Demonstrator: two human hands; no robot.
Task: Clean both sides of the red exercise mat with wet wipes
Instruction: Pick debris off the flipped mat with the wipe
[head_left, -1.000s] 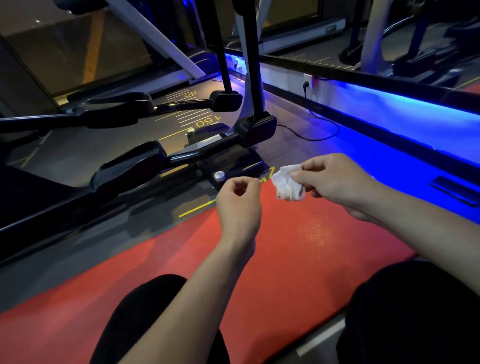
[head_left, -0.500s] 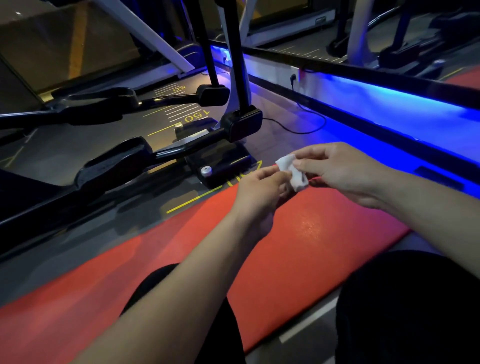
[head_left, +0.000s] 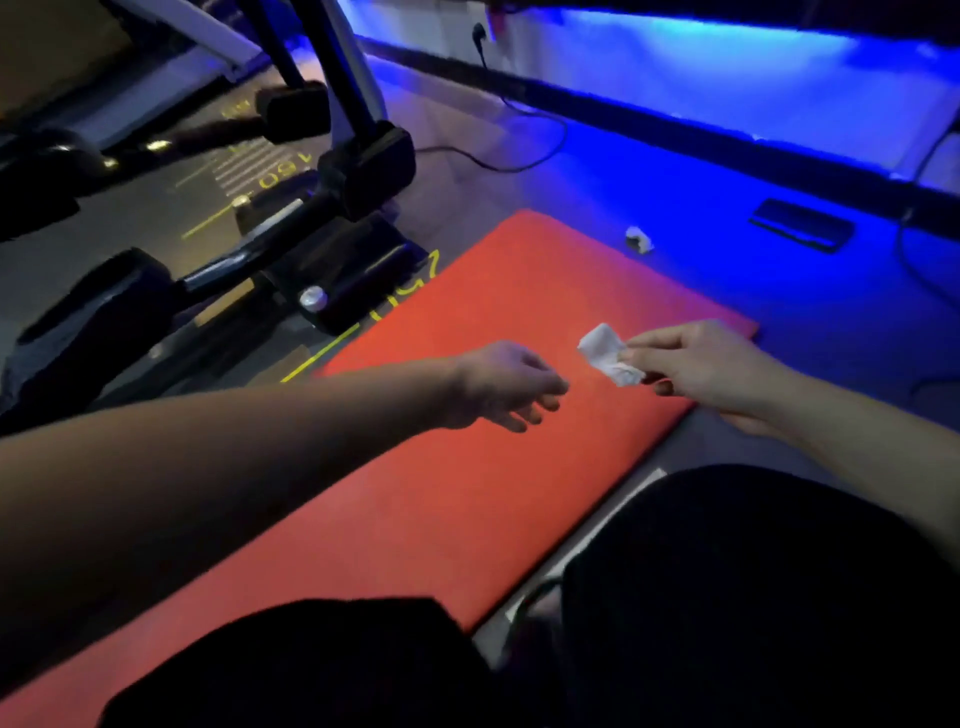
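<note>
While the right hand (head_left: 711, 371) pinches a wet wipe (head_left: 607, 354), the left hand (head_left: 506, 384) hangs empty, fingers loose, near floor marking "160" (head_left: 284, 173).

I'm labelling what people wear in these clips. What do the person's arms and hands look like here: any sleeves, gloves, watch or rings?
Both forearms are bare right up to the frame edge, with no sleeve in view. The left hand and the right hand wear no gloves. No watch, band or ring shows on either wrist or on the visible fingers, though the picture is dim and slightly blurred.
</note>
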